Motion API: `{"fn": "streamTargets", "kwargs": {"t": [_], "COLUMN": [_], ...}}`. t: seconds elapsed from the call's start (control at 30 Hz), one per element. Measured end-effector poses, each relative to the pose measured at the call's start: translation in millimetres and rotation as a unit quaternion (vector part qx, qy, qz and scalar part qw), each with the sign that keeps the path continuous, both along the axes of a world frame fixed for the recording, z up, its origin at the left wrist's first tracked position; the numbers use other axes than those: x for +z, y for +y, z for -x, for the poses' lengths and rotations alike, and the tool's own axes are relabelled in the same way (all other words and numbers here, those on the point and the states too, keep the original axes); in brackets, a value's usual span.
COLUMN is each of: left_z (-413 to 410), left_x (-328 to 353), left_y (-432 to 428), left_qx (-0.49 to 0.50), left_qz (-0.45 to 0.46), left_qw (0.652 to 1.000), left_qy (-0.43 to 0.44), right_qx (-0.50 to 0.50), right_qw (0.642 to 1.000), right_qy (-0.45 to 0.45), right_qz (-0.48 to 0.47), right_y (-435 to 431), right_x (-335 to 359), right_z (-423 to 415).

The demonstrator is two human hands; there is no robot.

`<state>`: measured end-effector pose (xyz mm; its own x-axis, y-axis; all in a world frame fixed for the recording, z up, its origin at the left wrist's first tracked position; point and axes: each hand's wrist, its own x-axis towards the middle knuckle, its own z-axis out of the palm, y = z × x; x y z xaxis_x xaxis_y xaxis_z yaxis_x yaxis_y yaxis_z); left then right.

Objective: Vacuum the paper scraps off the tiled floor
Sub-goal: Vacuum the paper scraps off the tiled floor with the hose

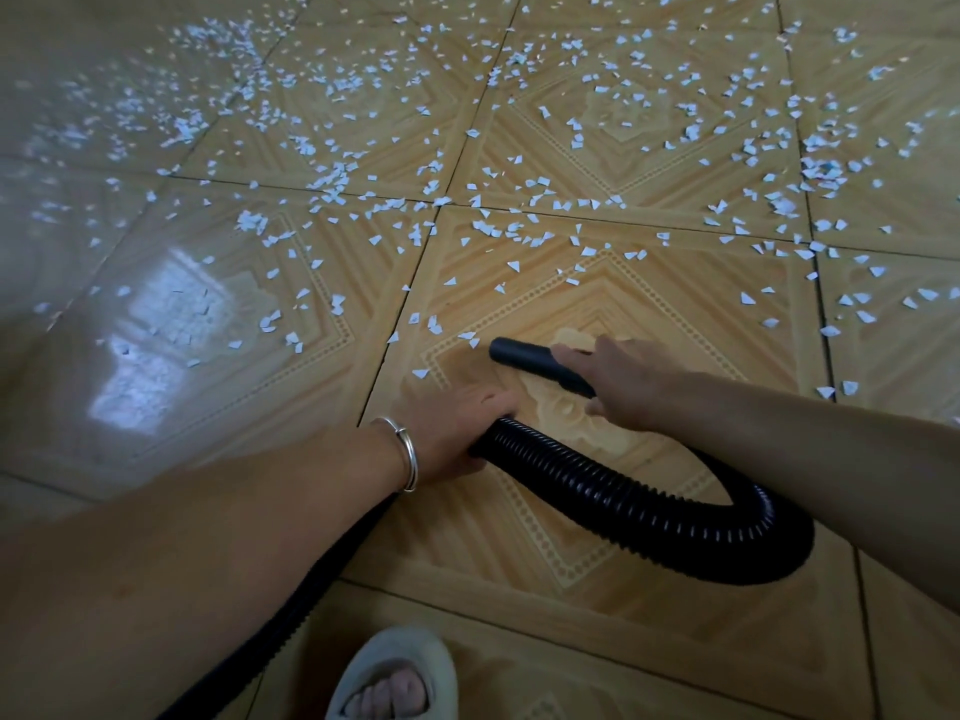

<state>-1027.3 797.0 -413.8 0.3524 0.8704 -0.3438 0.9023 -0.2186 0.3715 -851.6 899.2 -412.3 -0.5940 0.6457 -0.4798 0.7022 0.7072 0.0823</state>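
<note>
Paper scraps (488,228) litter the tiled floor (467,563) ahead of and to both sides of the nozzle (524,353). They lie thickest well beyond it, and a few sit just off its open mouth to the left. The nozzle is low and nearly flat, pointing left-forward. The tile under the nozzle looks mostly clear, so most of the job is left. To do the step well, I'd keep the mouth close to the floor, sweep in slow overlapping passes tile by tile, and keep the hose slack. The right hand (623,376) is wrapped over the nozzle's rear, arm reaching in from the right. The left hand (452,423) is curled round the ribbed hose (649,511) just behind the nozzle, bracelet (408,454) at the wrist. The hose loops back right. A slipper (395,646) stands nearer than the nozzle.
</note>
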Motion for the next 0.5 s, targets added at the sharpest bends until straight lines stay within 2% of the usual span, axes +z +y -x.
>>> {"fn": "streamTargets", "kwargs": {"t": [0.1, 0.33, 0.5], "left_z": [7.3, 12.7, 24.3], "left_x": [-1.4, -2.9, -10.0], "left_y": [-5.6, -19.1, -33.9], "left_qx": [0.015, -0.006, -0.023], "left_qz": [-0.006, -0.015, -0.067], "left_qw": [1.000, 1.000, 0.997], "left_qy": [-0.007, -0.020, -0.030], "right_qx": [-0.027, 0.030, 0.061], "right_qw": [0.999, 0.999, 0.998], "right_qy": [-0.001, 0.009, 0.007], "right_qz": [-0.026, 0.017, 0.017], "right_y": [11.3, -19.4, -34.4], "right_x": [5.8, 1.0, -0.6], "right_z": [3.9, 33.0, 44.0]}}
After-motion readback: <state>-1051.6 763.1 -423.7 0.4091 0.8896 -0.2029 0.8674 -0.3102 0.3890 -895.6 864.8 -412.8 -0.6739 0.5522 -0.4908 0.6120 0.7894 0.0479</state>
